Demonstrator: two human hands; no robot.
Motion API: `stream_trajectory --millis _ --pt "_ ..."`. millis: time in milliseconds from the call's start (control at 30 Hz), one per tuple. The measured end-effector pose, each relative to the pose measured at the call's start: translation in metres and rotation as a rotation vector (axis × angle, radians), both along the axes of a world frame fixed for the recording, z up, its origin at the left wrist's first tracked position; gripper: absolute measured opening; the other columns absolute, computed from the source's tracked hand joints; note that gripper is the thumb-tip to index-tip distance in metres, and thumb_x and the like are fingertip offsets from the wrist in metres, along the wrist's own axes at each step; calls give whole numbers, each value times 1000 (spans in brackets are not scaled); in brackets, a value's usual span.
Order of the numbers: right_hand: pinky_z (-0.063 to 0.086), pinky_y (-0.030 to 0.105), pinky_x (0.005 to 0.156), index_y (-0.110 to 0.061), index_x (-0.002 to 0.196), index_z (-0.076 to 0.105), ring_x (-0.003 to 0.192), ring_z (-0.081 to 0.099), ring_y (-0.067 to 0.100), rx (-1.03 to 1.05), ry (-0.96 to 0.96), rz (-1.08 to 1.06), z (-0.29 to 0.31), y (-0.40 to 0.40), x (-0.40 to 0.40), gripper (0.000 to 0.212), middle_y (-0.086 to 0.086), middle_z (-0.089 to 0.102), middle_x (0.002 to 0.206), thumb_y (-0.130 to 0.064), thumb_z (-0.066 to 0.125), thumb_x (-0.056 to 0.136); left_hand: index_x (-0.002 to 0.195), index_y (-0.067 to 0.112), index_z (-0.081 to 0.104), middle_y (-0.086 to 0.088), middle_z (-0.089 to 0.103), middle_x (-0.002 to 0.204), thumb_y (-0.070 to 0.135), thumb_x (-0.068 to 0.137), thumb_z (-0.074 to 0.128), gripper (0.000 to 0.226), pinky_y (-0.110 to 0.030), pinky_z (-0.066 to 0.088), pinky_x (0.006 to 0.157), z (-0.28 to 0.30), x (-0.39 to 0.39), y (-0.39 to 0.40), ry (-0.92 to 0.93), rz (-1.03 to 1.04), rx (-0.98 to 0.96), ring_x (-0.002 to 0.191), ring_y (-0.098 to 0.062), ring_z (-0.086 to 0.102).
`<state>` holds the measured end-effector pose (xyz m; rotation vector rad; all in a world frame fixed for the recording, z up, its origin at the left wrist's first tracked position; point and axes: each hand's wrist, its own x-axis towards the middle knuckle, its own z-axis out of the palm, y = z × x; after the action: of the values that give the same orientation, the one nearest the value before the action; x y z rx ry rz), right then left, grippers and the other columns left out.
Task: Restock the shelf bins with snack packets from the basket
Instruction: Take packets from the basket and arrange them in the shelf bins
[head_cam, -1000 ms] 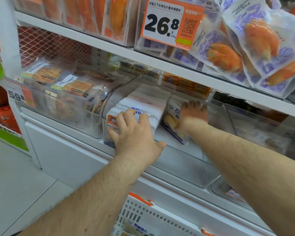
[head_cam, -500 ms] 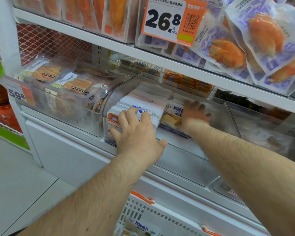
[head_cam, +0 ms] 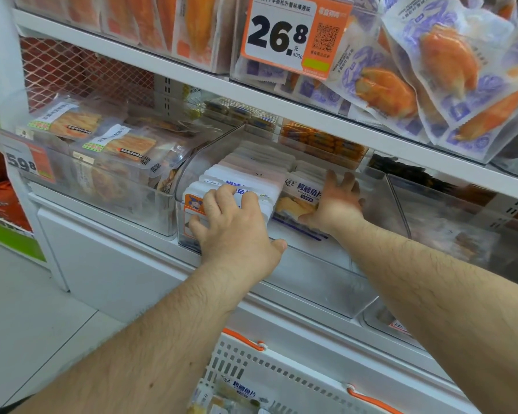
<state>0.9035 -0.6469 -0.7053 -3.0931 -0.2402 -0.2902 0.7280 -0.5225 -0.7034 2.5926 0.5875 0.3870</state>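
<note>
A clear shelf bin (head_cam: 317,282) holds a row of upright white snack packets (head_cam: 251,168). My left hand (head_cam: 234,228) hooks its curled fingers over the tops of the front packets in that row. To the right, a packet with blue print and a window showing yellow fish slices (head_cam: 296,201) leans in the same bin. My right hand (head_cam: 334,201) presses against its right side with spread, straight fingers. At the bottom edge is the white basket (head_cam: 281,369) with orange handles, and more of these packets (head_cam: 240,392) lie in it.
A bin of clear-wrapped dried fish packs (head_cam: 108,150) stands to the left, with a 59.8 price tag (head_cam: 24,162). Another clear bin (head_cam: 449,228) is on the right. The shelf above (head_cam: 281,97) carries purple-and-orange packets and a 26.8 price tag (head_cam: 287,34). Grey floor lies at lower left.
My right hand's fingers have gone from curled over the leaning packet's top to spread flat beside it, and more of the packet's face shows. My left hand has barely moved.
</note>
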Motion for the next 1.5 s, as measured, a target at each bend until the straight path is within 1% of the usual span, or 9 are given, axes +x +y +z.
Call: stream_trajectory --millis 167,267,367,500,600,833,1100,1300,1500 --pt "31 52 112 -15 148 23 138 26 41 145 -68 26 6 0 -24 110 18 21 151 -71 72 68 138 29 34 -3 13 149 62 75 70 80 -50 19 111 3 -4 -2 -13 -6 28 140 -25 9" --pt "44 39 97 -14 135 46 123 46 33 382 -189 108 19 -2 -57 66 13 48 134 -46 69 82 131 29 42 -1 28 139 55 73 72 71 -43 26 104 8 -13 -6 -159 -39 111 130 -24 26" --pt "39 26 72 -19 95 67 88 59 17 583 -344 260 26 -13 -101 13 -1 65 94 -28 64 86 121 26 47 3 40 116 43 77 73 54 -36 36 93 14 -23 -13 -288 -209 72 114 -21 44" --pt "32 10 59 -18 70 61 63 44 6 751 -533 416 14 -32 -153 12 -10 51 66 -18 64 82 106 32 46 14 53 89 38 81 69 34 -31 45 76 -1 -42 -26 -40 -448 -103 90 -14 55" --pt "34 12 59 -15 68 62 62 45 8 815 -544 464 -9 -43 -182 11 -13 49 65 -19 61 79 109 32 49 8 62 95 37 79 67 35 -35 52 79 -26 -51 -34 253 -590 -24 90 -17 61" --pt "39 21 58 -17 68 61 58 49 7 828 -12 226 -103 -77 -217 17 -12 53 60 -12 65 84 130 25 50 11 61 102 35 86 67 47 -31 51 77 -71 -67 -43 630 -796 57 84 -10 60" --pt "49 30 81 -18 95 67 94 61 21 79 838 186 -232 -120 -227 10 1 65 96 -22 62 88 130 23 51 15 51 100 41 89 67 48 -27 45 80 -109 -67 -53 812 -912 151 95 -12 55" --pt "45 29 72 -8 104 68 84 58 22 -80 1028 222 -288 -140 -248 19 12 69 103 -11 58 88 135 20 50 8 58 110 36 92 64 48 -33 52 88 -120 -59 -60 880 -943 147 97 -15 61" --pt "49 34 82 -12 115 59 103 60 28 -137 1054 240 -315 -147 -253 26 9 63 115 -15 58 90 134 17 51 11 51 101 33 94 61 44 -24 41 71 -127 -54 -66 895 -954 165 90 -13 55"
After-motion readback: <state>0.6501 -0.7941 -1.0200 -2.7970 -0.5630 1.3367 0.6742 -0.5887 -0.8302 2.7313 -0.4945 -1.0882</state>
